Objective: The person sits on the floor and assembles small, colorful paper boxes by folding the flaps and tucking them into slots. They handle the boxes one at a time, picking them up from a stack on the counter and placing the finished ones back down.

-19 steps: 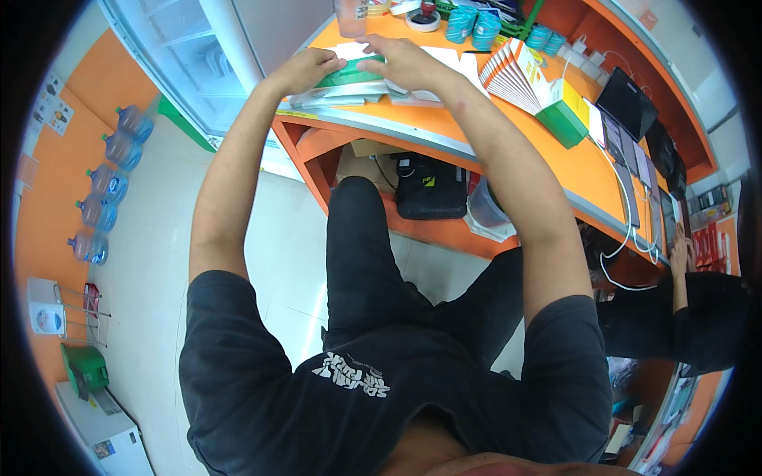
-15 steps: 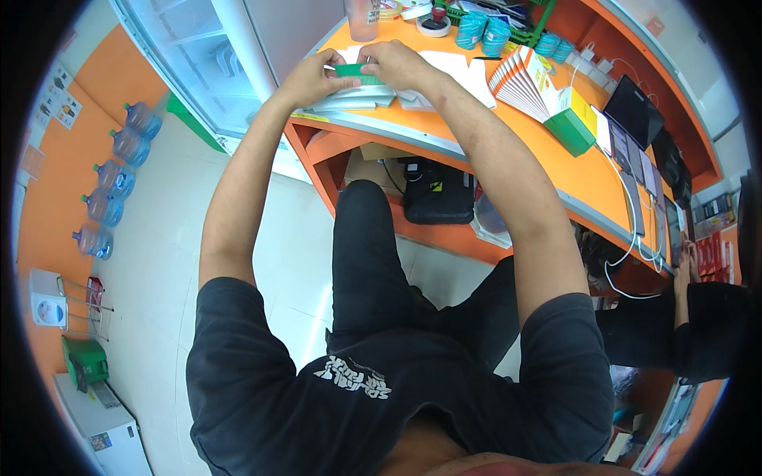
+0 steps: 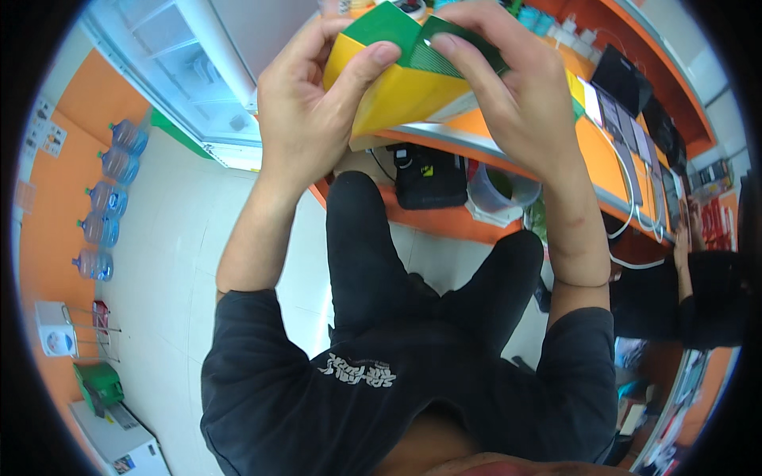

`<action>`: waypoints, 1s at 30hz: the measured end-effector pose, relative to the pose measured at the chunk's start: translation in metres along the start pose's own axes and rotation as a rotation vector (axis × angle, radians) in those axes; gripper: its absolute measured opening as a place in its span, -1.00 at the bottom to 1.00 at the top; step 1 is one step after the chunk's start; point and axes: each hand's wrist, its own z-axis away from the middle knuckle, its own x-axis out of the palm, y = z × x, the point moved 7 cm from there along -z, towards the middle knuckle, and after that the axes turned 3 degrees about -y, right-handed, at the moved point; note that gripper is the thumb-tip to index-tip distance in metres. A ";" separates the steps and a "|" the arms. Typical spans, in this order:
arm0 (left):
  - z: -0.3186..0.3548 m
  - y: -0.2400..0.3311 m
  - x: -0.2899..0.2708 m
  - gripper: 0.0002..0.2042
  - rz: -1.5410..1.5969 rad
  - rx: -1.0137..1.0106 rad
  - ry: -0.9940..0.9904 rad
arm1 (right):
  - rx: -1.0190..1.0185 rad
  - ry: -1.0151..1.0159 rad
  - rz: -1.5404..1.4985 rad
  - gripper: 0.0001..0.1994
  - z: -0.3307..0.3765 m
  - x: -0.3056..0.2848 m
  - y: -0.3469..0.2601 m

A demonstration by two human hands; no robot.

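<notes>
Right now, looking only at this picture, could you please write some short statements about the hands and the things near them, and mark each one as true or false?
1. Both hands hold the yellow and green carton. True.
2. The left hand rests flat on the orange counter. False: it is raised, gripping the carton.
3. Water bottles stand in a row along the orange wall at the left. True.
4. The right hand holds a pair of scissors. False: its fingers press on the carton's green flap.
5. The person wears a white shirt. False: the shirt is black.
</notes>
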 end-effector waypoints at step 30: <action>0.167 -0.042 0.143 -0.78 0.150 -0.856 -0.436 | 0.438 0.609 -0.191 -0.87 0.263 0.105 0.035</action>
